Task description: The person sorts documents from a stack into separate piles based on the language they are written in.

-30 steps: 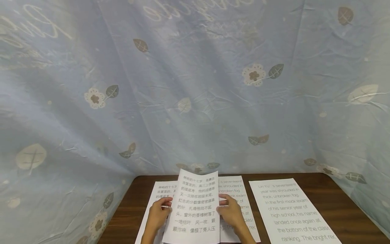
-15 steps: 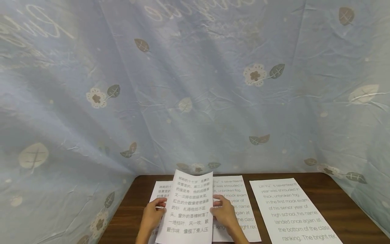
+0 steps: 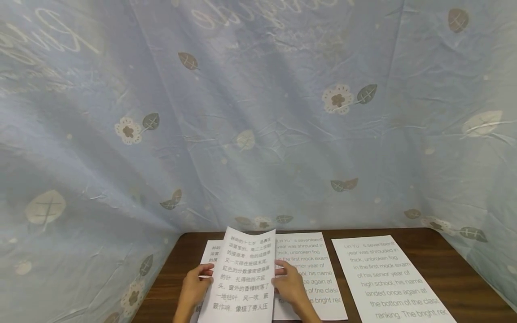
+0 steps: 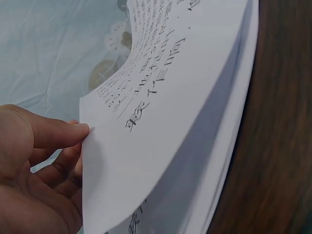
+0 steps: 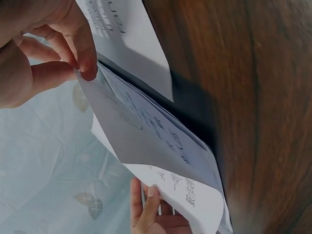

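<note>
A sheet of paper [image 3: 244,273] printed with Chinese text is raised in front of me, its top edge bowed. My left hand [image 3: 194,287] pinches its left edge, thumb on the printed face, as the left wrist view shows. On the opposite edge my right hand [image 3: 290,287] pinches the sheet between thumb and fingers. Under it lies a stack of Chinese-text sheets [image 3: 208,258], mostly hidden in the head view. In the right wrist view the stack [image 5: 170,126] shows several layers below the curved sheet.
Just right of the stack lies an English-text sheet [image 3: 311,269], partly behind my right hand. Farther right is another English-text sheet [image 3: 387,278]. All lie on a dark wooden table [image 3: 169,269]. A blue patterned curtain [image 3: 258,170] hangs behind and beside it.
Both hands have moved left with the raised sheet, now over the left stack. More of the middle English-text sheet shows. Both hands keep their pinch.
</note>
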`<state>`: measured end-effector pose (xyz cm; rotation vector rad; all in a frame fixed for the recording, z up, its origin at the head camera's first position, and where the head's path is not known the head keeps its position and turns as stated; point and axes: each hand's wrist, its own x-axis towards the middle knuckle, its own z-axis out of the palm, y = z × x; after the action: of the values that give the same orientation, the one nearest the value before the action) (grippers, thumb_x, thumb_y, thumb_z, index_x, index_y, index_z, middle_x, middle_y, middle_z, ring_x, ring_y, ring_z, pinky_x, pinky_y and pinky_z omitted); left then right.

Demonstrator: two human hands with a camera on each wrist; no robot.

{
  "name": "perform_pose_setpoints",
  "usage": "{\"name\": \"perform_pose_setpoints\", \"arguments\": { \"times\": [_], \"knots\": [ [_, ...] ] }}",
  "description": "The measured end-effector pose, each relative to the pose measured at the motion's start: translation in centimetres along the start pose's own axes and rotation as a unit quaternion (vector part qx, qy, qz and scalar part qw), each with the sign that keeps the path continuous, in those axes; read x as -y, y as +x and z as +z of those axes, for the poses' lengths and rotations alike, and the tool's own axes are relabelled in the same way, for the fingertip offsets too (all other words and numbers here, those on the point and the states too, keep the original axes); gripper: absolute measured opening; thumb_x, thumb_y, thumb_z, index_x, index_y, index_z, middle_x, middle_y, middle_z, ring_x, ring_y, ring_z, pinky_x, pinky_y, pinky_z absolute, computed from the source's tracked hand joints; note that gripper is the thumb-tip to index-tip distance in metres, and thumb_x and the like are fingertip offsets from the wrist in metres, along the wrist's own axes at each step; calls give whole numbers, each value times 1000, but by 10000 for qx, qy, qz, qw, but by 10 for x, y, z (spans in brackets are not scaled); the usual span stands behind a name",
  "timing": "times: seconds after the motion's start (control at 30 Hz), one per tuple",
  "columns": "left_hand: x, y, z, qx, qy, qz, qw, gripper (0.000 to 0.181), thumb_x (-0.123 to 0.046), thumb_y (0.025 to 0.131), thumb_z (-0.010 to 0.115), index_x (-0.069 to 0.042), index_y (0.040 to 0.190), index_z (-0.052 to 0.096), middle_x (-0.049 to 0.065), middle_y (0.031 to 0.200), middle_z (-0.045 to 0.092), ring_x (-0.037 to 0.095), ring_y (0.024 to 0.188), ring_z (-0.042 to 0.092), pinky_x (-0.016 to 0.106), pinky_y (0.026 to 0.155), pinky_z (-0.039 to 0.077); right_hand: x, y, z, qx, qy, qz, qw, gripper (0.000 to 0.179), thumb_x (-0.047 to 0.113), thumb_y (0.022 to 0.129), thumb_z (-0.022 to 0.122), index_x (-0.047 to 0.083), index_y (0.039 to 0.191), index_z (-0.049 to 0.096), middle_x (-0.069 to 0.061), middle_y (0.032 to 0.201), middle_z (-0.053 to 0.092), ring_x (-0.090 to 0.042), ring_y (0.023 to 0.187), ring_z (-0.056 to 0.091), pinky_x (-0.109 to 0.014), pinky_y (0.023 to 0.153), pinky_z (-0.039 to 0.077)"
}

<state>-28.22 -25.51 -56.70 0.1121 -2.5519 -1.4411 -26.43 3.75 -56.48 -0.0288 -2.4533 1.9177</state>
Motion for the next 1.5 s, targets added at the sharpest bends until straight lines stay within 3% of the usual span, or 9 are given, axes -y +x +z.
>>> {"name": "perform_pose_setpoints", "arguments": {
  "times": [0.33,0.67,1.07,1.5],
  "knots": [
    [12,-1,-18,-61,191,-2,9998,37,7,87,71,3,124,74,12,103,76,19,91,67,25,76,50,-2,3,18,216,115,-67,9997,65,-2,87,67,-4,150,55,-17,117,69,-19,83,70,-35,67,63],
    [26,2,-37,-66,166,-259,9995,38,6,89,70,5,127,72,14,109,77,19,97,68,20,75,51,1,5,33,176,128,-27,9998,62,1,88,66,-6,149,55,-15,116,70,-15,83,71,-34,68,63],
    [37,7,-39,150,-3,-463,9988,42,6,88,73,7,129,70,15,108,74,19,96,65,24,73,52,-1,8,41,144,163,12,9998,57,0,87,69,-4,144,61,-11,111,70,-15,83,70,-32,67,63],
    [40,11,-41,109,-132,-339,9993,41,8,88,71,9,129,69,16,107,74,19,96,65,22,72,52,-2,11,45,76,132,62,9999,56,0,87,70,-5,142,61,-12,111,71,-15,80,70,-31,67,62]
  ]
}}
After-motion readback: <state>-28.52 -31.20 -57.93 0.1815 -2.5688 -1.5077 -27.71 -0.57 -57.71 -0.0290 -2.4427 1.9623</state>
